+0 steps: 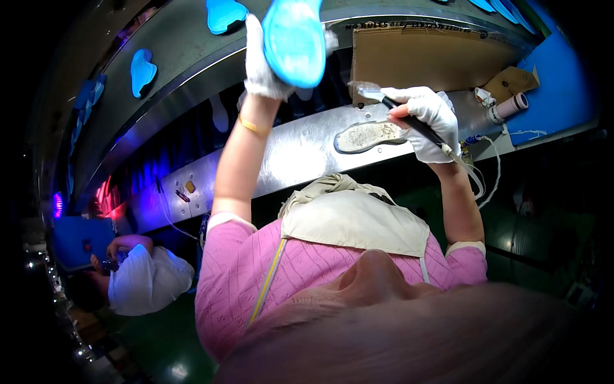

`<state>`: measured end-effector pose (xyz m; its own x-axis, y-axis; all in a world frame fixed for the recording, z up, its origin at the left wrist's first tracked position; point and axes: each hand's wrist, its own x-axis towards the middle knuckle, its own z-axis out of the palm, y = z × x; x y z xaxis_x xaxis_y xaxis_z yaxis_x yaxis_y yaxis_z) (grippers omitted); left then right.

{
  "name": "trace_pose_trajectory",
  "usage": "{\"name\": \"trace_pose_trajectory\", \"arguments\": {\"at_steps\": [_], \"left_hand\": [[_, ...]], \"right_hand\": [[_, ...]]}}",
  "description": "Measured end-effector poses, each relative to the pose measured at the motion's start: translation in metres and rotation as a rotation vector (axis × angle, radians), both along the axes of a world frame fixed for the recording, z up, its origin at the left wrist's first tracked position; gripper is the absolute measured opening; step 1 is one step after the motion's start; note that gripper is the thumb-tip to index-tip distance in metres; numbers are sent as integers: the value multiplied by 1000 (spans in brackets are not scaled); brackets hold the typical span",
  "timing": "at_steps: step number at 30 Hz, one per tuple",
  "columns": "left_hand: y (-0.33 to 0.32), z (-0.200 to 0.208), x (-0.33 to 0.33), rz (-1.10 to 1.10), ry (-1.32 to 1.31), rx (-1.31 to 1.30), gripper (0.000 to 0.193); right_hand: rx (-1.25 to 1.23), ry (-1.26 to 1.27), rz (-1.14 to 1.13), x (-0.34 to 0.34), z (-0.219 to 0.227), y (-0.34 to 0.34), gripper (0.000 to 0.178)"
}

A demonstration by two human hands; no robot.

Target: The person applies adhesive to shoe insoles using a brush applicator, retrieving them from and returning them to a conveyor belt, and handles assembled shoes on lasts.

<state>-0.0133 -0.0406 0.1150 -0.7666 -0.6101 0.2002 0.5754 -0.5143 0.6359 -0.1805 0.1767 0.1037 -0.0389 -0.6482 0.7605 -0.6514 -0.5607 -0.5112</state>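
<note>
Raised over the far side of the bench, my left hand [262,73] in a white glove grips a bright blue shoe sole [294,45], its broad face showing. My gloved right hand [432,118] is closed around the black handle of a brush [419,125], with some fingertips bare. Pale, smeared bristles point left, apart from the blue sole. A thin whitish tube [473,176] trails from the handle's rear end. Below the brush, a whitish, stained sole-shaped piece [368,136] with a dark bluish edge lies on the metal bench [288,150].
Beyond the bench runs a dark conveyor belt [182,45] carrying several blue soles [144,72]. A cardboard sheet [416,61] stands behind the brush. At right are a pinkish roll [511,107] and a blue panel [563,83]. Another person [150,278] is at lower left.
</note>
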Motion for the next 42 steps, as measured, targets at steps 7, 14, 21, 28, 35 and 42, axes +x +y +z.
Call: {"name": "trace_pose_trajectory", "arguments": {"at_steps": [7, 14, 21, 28, 35, 42], "left_hand": [[-53, 31, -12, 162, -52, -35, 99], [-84, 46, 47, 1053, -906, -1816, 60], [-111, 22, 101, 1170, -1116, -1945, 16], [-58, 83, 151, 1128, -95, -907, 42], [-40, 2, 129, -15, 218, -261, 59], [66, -85, 92, 130, -141, 223, 95]], "right_hand": [[-9, -157, -48, 1, -27, -11, 17], [94, -404, 39, 3, -43, -22, 21], [237, -488, 106, 15, -60, -38, 20], [386, -731, 38, 5, -70, -49, 22], [464, -921, 123, 21, -75, -52, 20], [444, -896, 310, 46, -63, -56, 19]]}}
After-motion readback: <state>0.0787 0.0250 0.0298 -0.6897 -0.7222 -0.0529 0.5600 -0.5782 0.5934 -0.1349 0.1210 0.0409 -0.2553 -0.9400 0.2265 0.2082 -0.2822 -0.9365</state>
